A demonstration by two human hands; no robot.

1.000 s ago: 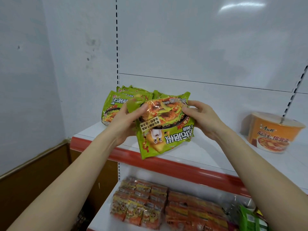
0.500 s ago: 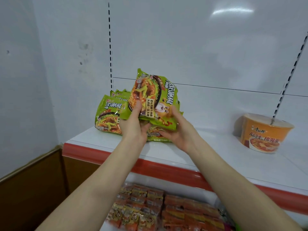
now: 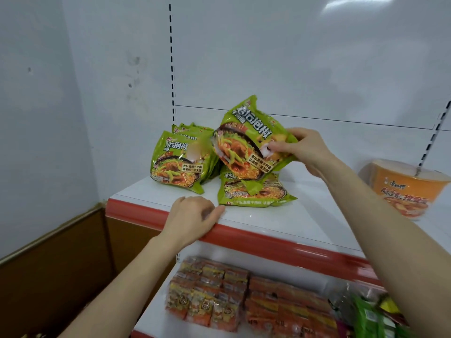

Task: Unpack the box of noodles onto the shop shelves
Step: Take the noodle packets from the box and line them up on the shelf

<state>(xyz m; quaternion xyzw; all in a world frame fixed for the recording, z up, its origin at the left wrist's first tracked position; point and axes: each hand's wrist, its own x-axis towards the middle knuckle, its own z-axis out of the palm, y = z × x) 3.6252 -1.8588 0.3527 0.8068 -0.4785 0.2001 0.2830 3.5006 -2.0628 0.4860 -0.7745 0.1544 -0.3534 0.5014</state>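
While the right hand [image 3: 306, 148] pinches a glossy green plastic noodle packet [image 3: 246, 147] by its right edge, holding it tilted above the white metal shelf with a red front strip [image 3: 280, 245], the left hand [image 3: 192, 218] rests loosely curled and holding nothing on that strip. Under the held packet a flat green packet [image 3: 253, 193] lies on the shelf, beside a leaning row of matching green packets [image 3: 178, 164] (standing on edge). An orange paper noodle bowl [image 3: 410, 189] sits well apart at right.

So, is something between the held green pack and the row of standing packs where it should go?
Nothing visible. The held pack, in the right hand, already leans against the standing packs; a flat pack lies under it.
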